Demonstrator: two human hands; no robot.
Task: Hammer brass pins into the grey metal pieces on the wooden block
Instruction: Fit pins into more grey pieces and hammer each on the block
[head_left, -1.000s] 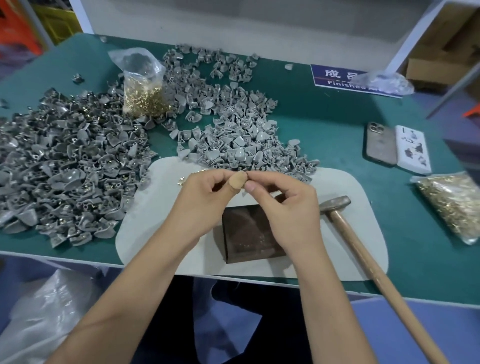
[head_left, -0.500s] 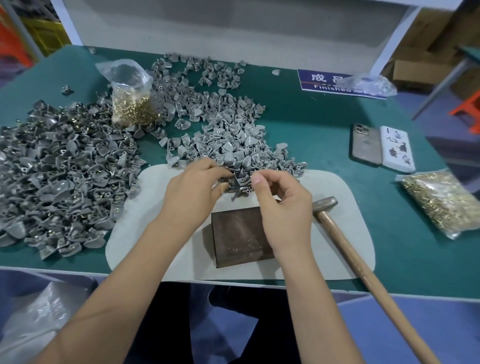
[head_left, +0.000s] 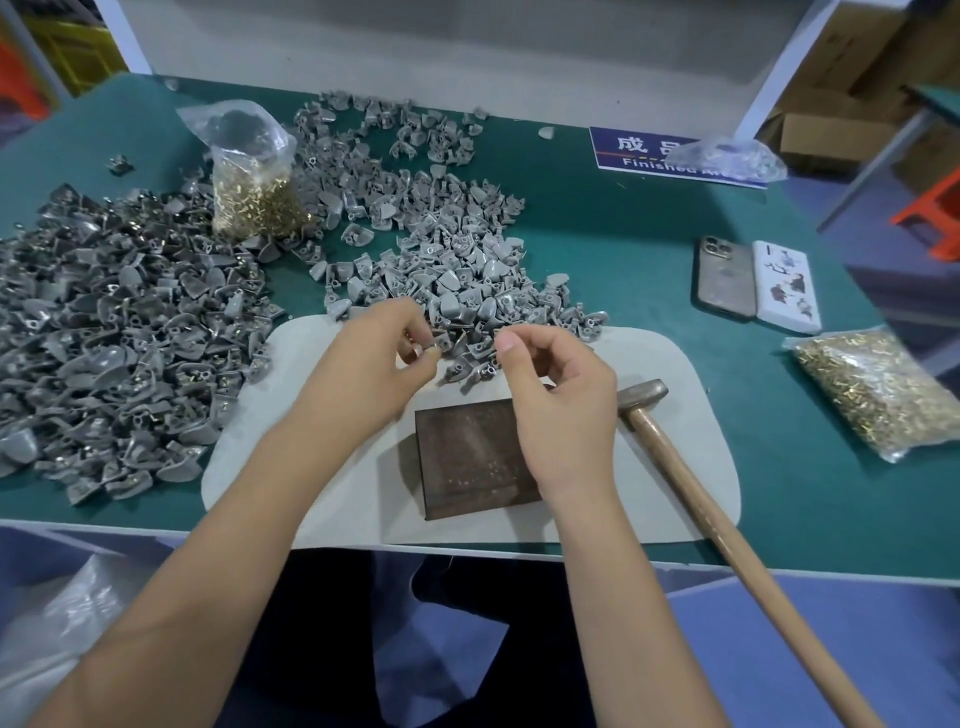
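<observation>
The dark wooden block (head_left: 467, 457) lies bare on a pale mat (head_left: 675, 415). Just beyond it, my left hand (head_left: 374, 369) pinches a grey metal piece (head_left: 435, 344) at the near edge of the middle pile of grey pieces (head_left: 441, 270). My right hand (head_left: 558, 400) hovers over the block's far right corner with its fingers curled, and its thumb and fingers pinch another grey piece (head_left: 485, 370) at the pile's edge. The hammer (head_left: 641, 395) lies untouched to the right of the block, its wooden handle reaching past the table's front edge.
A larger heap of grey pieces (head_left: 104, 338) fills the left of the green table. One bag of brass pins (head_left: 254, 197) stands at the back left, another bag (head_left: 878, 389) lies at the right. A phone (head_left: 724, 275) and a white box (head_left: 787, 286) lie beyond it.
Both hands moved forward from above the block to the pile's near edge and drew apart. Each now pinches a grey piece there.
</observation>
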